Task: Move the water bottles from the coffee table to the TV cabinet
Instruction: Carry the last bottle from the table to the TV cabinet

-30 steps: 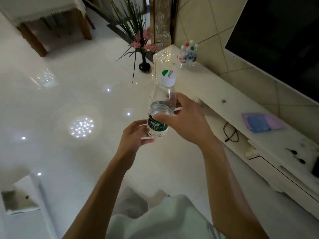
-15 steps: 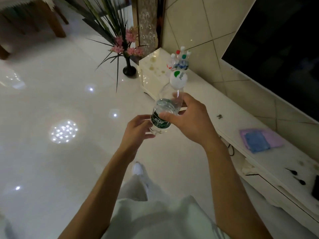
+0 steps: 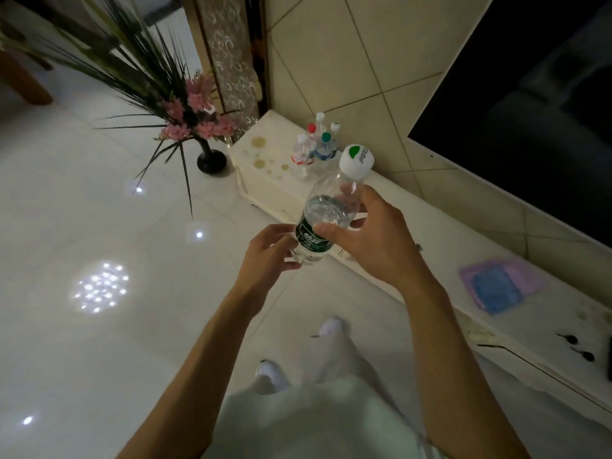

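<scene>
From my head view, my right hand (image 3: 374, 240) grips the water bottle (image 3: 323, 213) round its clear upper body, thumb on the near side just above the dark green label, fingers wrapped behind. My left hand (image 3: 268, 256) sits lower and to the left of it, fingers curled round the bottle's base. The bottle is in the air between my two hands, tilted, its white cap (image 3: 356, 159) pointing up and away from my right hand. Beyond and to the right of my right hand runs the white surface of the TV cabinet (image 3: 463, 240). Past the cap, at the cabinet's far end, a cluster of bottles (image 3: 316, 150) stands upright. Well to the right of my right hand a purple and blue cloth (image 3: 500, 288) lies flat on the cabinet. Far beyond my left hand a dark vase (image 3: 212, 159) of pink flowers stands on the floor just beside the cabinet's end
</scene>
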`<action>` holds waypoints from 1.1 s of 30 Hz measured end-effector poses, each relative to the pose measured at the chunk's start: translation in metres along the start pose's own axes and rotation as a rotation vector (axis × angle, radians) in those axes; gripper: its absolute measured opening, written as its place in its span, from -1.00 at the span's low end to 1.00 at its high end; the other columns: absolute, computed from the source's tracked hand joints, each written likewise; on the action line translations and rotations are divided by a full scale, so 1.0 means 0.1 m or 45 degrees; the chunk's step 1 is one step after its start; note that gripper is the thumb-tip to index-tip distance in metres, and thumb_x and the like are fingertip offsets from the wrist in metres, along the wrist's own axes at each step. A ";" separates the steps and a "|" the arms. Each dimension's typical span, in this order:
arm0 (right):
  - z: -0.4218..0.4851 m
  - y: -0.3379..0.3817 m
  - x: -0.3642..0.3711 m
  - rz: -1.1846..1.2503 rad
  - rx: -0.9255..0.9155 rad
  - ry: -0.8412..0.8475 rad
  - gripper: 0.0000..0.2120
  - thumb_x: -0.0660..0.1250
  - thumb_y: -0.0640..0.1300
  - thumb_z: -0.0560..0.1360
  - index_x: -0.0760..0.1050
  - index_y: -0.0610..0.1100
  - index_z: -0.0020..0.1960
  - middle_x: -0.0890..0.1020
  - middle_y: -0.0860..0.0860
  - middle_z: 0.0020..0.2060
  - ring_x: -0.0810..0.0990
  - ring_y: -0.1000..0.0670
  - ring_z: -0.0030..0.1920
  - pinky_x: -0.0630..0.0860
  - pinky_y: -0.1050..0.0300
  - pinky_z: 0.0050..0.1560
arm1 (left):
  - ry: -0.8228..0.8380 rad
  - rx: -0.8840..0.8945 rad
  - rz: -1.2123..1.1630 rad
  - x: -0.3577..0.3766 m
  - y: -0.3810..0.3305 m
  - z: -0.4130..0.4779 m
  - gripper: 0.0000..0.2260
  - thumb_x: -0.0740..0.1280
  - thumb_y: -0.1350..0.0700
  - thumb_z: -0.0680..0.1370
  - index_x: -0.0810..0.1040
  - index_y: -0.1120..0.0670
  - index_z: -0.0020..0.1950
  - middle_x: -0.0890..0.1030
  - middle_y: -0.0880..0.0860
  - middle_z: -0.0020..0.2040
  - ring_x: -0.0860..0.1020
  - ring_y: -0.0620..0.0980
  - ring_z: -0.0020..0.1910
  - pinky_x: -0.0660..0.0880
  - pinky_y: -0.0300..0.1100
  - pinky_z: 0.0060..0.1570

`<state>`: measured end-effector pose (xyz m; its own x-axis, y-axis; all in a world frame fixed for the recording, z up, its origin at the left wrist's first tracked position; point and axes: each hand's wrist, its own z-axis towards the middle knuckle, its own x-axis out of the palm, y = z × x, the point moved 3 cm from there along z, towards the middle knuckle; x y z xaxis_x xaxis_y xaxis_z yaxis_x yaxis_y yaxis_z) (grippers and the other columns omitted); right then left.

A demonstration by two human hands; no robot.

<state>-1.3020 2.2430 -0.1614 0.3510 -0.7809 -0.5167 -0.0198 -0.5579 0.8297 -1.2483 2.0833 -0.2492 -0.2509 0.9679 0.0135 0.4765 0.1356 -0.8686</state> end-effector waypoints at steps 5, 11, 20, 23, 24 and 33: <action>0.88 -0.20 -0.24 0.009 -0.001 0.033 -0.29 0.49 0.18 0.35 0.38 -0.03 0.41 0.57 0.11 0.21 0.55 0.11 0.18 0.57 0.08 0.18 | -0.001 -0.024 0.028 0.24 -0.21 0.72 -0.70 0.23 0.21 0.60 0.48 0.16 0.33 0.61 0.20 0.17 0.64 0.14 0.08 0.60 0.08 0.12; 1.99 -0.31 -0.58 0.032 -0.039 0.208 -0.33 0.48 0.15 0.37 0.37 -0.05 0.39 0.55 0.11 0.21 0.52 0.14 0.17 0.53 0.24 0.13 | -0.141 -0.066 -0.019 0.57 -0.58 1.58 -0.72 0.22 0.25 0.59 0.50 0.14 0.30 0.60 0.20 0.17 0.63 0.15 0.08 0.60 0.10 0.12; 3.12 -0.68 -0.85 0.026 0.111 0.302 -0.22 0.50 0.25 0.28 0.33 -0.01 0.38 0.56 0.10 0.23 0.54 0.08 0.23 0.56 0.04 0.19 | -0.161 -0.189 -0.081 0.87 -0.74 2.59 -0.72 0.21 0.28 0.60 0.52 0.19 0.29 0.61 0.23 0.16 0.62 0.21 0.10 0.59 0.09 0.12; 3.34 -0.84 -0.74 0.036 0.244 0.289 -0.29 0.54 0.10 0.31 0.34 -0.03 0.36 0.52 0.13 0.16 0.54 0.06 0.20 0.53 0.20 0.10 | -0.143 -0.271 -0.038 0.83 -0.67 3.01 -0.74 0.24 0.28 0.59 0.55 0.18 0.26 0.61 0.22 0.16 0.61 0.22 0.11 0.59 0.08 0.12; 3.41 -0.90 -0.70 0.039 0.283 0.269 -0.31 0.55 0.06 0.31 0.35 -0.03 0.35 0.50 0.13 0.14 0.54 0.06 0.19 0.51 0.24 0.07 | -0.127 -0.297 -0.026 0.81 -0.64 3.15 -0.75 0.24 0.27 0.59 0.55 0.16 0.25 0.61 0.21 0.17 0.61 0.21 0.12 0.58 0.10 0.15; 4.13 -1.53 -0.16 0.008 0.621 -0.034 -0.26 0.60 0.03 0.26 0.39 -0.09 0.35 0.60 -0.02 0.19 0.61 -0.01 0.16 0.58 -0.03 0.19 | 0.159 -0.495 0.131 0.77 -0.28 4.59 -0.74 0.24 0.24 0.59 0.52 0.20 0.27 0.56 0.25 0.22 0.57 0.25 0.18 0.52 0.16 0.23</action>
<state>-1.6910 2.2249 -0.3673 0.3251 -0.7882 -0.5226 -0.4607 -0.6146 0.6403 -1.6672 2.0571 -0.4513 -0.0927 0.9956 0.0167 0.7825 0.0832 -0.6171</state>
